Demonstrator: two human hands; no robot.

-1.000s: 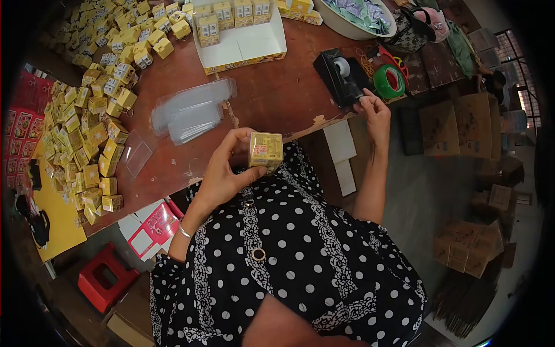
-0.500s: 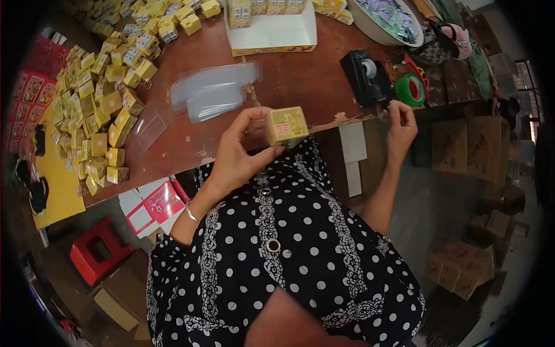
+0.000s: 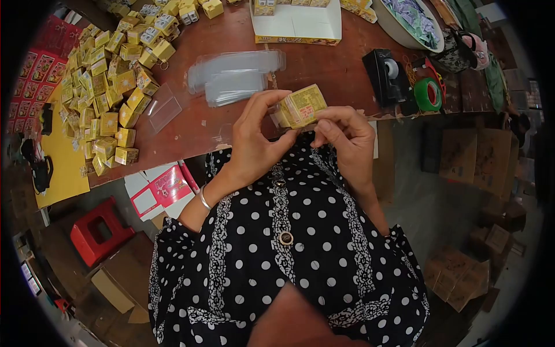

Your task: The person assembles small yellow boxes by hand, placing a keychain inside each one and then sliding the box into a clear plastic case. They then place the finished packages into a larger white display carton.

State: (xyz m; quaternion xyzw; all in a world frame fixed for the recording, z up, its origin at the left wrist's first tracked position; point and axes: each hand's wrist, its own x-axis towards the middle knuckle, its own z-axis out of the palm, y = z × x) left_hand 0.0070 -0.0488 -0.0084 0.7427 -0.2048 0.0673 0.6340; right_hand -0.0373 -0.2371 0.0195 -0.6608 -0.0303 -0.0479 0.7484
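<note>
Near the table's front edge, my left hand [image 3: 257,136] grips a small yellow cardboard box [image 3: 302,107] between thumb and fingers, tilted with its printed side up. Closed in a pinch, my right hand [image 3: 350,136] touches the box's right edge with its fingertips. What sits in that pinch, if anything, is too small to make out. Beyond the box lies a stack of clear plastic pieces [image 3: 234,81]. A black tape dispenser [image 3: 381,75] with a roll of clear tape stands to the right, beside a roll of green tape [image 3: 426,94].
Many small yellow boxes [image 3: 108,123] are heaped at left. A white display tray [image 3: 298,23] with several boxes stands at the back, a basin of wrapped sachets [image 3: 404,26] at the back right. A red stool [image 3: 101,231] and cartons [image 3: 477,153] are on the floor.
My right hand has moved left from the front end of the tape dispenser to the small yellow box. My left hand has tilted the box. The view has shifted slightly.
</note>
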